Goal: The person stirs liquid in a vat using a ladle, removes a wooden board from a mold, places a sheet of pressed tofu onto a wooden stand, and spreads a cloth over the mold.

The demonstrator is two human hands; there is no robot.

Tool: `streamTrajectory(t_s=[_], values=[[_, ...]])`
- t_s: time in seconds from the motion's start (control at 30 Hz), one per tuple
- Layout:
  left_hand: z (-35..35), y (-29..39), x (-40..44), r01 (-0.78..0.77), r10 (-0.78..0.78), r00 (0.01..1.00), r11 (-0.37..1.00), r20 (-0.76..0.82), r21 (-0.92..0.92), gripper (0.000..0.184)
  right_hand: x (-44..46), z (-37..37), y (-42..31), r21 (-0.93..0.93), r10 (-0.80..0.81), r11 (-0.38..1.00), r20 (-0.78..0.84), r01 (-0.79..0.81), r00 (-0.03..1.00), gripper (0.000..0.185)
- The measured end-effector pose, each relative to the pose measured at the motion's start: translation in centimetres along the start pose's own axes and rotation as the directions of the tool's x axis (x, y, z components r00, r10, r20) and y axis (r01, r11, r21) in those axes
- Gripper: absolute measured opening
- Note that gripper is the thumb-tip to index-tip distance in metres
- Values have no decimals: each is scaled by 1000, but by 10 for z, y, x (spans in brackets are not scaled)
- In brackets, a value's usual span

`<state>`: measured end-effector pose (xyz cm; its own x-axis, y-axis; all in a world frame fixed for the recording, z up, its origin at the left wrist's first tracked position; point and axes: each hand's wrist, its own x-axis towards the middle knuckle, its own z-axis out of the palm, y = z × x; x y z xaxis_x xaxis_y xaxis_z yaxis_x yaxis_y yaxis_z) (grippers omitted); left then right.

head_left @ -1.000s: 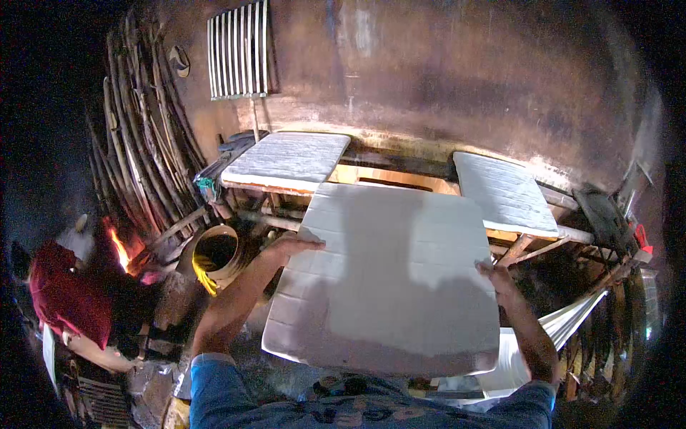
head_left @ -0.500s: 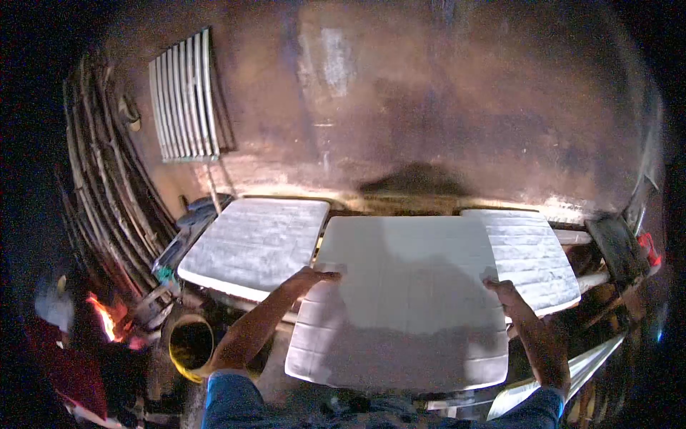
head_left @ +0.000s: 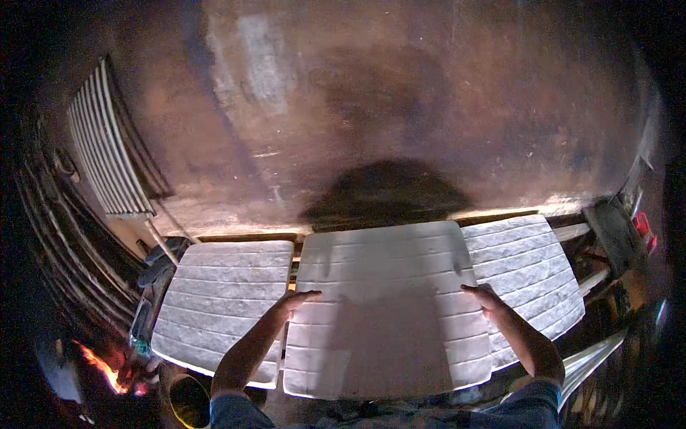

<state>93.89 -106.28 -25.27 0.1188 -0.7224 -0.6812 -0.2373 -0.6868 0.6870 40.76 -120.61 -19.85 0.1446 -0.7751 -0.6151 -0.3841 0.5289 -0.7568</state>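
Note:
A large white panel (head_left: 389,329) with rounded corners and shallow grooves across it lies in front of me. My left hand (head_left: 294,303) grips its left edge, thumb on top and the other fingers hidden beneath. On the opposite edge my right hand (head_left: 484,299) holds it the same way. To the left is a similar white panel (head_left: 220,307), and a third white panel (head_left: 530,275) sits at the right, partly behind the held one. What the panels are made of I cannot tell. My shadow falls across the middle one.
A fire (head_left: 103,368) burns at the lower left, near a round yellow-rimmed container (head_left: 189,402). A slatted rack (head_left: 111,143) leans on the brown wall (head_left: 400,107). Long poles (head_left: 64,243) stand at far left, and a red item (head_left: 643,227) hangs at right.
The view has shifted, with the rack and left panel now lower and further left. The held panel has settled level beside the others, with both hands keeping their grip on its edges.

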Motion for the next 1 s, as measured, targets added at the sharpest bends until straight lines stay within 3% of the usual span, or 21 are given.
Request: streamTrajectory(t_s=[0.07,0.17,0.2,0.3,0.33,0.43,0.53,0.6,0.63,0.67,0.73,0.77,0.8,0.83,0.87,0.9,0.97,1.0], values=[[6,15,-1,126,-133,989,987,-69,-95,75,-15,13,-24,-1,104,995,-40,-104,994,83],[17,62,-50,200,-212,968,975,-135,-93,80,9,17,-12,9,28,1000,-28,-28,999,76],[6,40,-20,206,-211,975,976,-70,-68,89,12,19,-13,36,69,997,-6,-69,998,82],[-5,13,7,127,-130,991,985,-21,-116,95,18,26,-14,38,120,992,-17,-119,993,89],[1,28,-7,200,-206,974,977,-97,-68,96,21,28,-11,36,115,993,14,-115,993,90],[-9,10,7,102,-102,995,993,6,-62,94,32,34,-1,14,102,995,54,-103,993,92],[5,35,-22,151,-151,988,988,-18,-34,88,42,40,7,-49,150,988,27,-149,988,95],[-9,-13,29,88,-87,995,996,40,-33,83,34,35,9,-58,29,998,154,-21,988,94],[-5,-1,15,48,-45,997,998,70,-30,80,45,35,20,-77,-23,997,60,28,998,92],[4,5,-4,-20,10,988,998,-156,-65,76,55,36,30,-105,-76,992,-35,72,996,90],[13,21,-43,42,-81,959,988,-273,-146,65,21,35,36,-99,-45,994,-87,36,995,83],[12,-1,-39,-84,52,963,990,-264,-113,56,3,34,40,-97,-26,995,-113,15,993,80],[7,-27,-34,-291,267,943,951,-200,-100,51,-6,30,48,-126,-107,988,-119,92,987,73],[9,-50,-36,-486,472,871,868,-132,-103,46,-14,25,67,-152,-188,974,-127,168,974,67],[21,-67,-49,-483,460,871,867,-173,-124,44,-6,15,105,-132,-225,971,-204,201,953,54],[31,-78,-68,-481,449,869,866,-210,-139,43,-20,6,126,-290,-317,920,-159,263,935,47],[51,-93,-119,-454,403,877,873,-262,-177,41,-95,18,150,-107,-268,961,-164,253,949,48],[67,-93,-149,-437,372,883,874,-285,-212,40,-132,29,158,-53,-339,941,-177,335,924,53]])
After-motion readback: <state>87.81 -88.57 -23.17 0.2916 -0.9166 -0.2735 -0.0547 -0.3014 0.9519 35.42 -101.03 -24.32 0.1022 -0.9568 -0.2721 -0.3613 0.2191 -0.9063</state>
